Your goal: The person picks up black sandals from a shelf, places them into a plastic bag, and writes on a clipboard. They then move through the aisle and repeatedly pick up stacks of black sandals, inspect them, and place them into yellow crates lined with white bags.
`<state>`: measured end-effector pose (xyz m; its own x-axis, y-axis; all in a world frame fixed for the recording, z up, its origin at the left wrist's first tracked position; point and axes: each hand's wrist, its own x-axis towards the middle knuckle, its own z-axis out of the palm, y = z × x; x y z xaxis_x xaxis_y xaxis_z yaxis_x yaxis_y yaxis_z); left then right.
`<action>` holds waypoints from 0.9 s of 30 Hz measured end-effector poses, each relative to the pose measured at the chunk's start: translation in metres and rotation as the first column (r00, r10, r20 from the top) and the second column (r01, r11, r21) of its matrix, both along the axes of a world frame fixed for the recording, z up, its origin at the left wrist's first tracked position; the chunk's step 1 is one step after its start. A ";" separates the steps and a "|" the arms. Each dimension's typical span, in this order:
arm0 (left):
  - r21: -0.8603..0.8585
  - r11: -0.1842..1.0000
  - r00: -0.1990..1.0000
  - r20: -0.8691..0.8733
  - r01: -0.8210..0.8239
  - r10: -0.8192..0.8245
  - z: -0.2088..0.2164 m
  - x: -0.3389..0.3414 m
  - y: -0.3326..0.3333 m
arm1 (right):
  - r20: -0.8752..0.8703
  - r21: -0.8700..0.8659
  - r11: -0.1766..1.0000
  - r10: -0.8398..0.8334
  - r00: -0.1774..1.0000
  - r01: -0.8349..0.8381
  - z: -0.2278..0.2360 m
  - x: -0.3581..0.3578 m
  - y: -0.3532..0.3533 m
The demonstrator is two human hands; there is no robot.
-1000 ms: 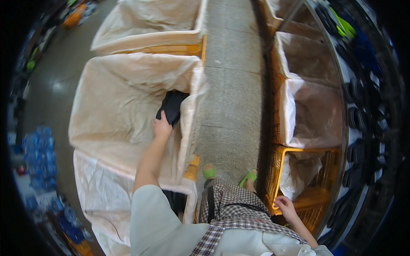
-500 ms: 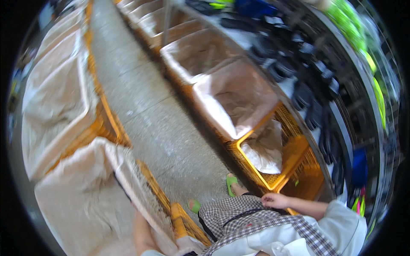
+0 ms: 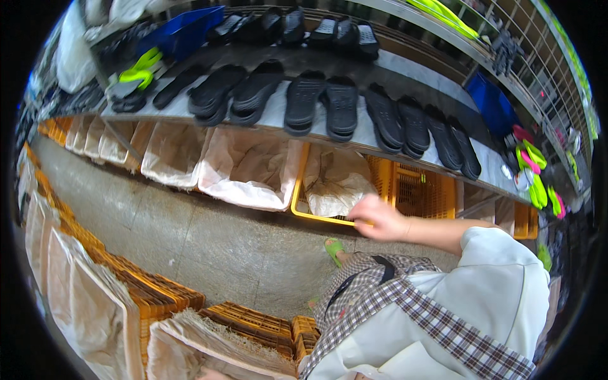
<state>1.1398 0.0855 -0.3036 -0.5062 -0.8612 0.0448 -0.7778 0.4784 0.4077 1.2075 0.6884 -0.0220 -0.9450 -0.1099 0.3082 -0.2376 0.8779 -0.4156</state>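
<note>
My right hand (image 3: 379, 218) is stretched out over the front rim of a yellow plastic crate (image 3: 324, 220), its fingers smeared by motion. I cannot tell whether it touches the rim. A crumpled whitish sack (image 3: 335, 190) lies inside that crate, just beyond my fingers. At the lower edge only a sliver of my left hand (image 3: 212, 375) shows, by a cloth-lined crate (image 3: 183, 339); its fingers are hidden.
Cloth-lined crates (image 3: 247, 171) stand in a row under a shelf (image 3: 253, 120) holding black slippers (image 3: 304, 104). More lined crates (image 3: 82, 285) line the near left side, with a grey floor (image 3: 209, 244) between. Blue bins (image 3: 183, 31) and neon-yellow slippers (image 3: 537, 190) sit on the shelving.
The view has swung right to face the shelf of slippers. My right hand has left my apron's side and reached out to the yellow crate. Less of my left arm shows.
</note>
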 end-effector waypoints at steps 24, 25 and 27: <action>0.742 -0.446 0.143 -0.579 0.500 -0.803 0.298 -0.107 0.747 | 0.577 -0.748 -0.094 -0.581 0.574 0.657 0.027 0.018 0.264; 0.769 -0.435 0.173 -0.563 0.468 -0.808 0.298 -0.108 0.752 | 0.587 -0.739 -0.124 -0.602 0.542 0.662 0.028 0.016 0.262; 0.803 -0.454 0.214 -0.556 0.385 -0.803 0.302 -0.105 0.755 | 0.563 -0.809 -0.255 -0.597 0.572 0.530 0.032 0.015 0.259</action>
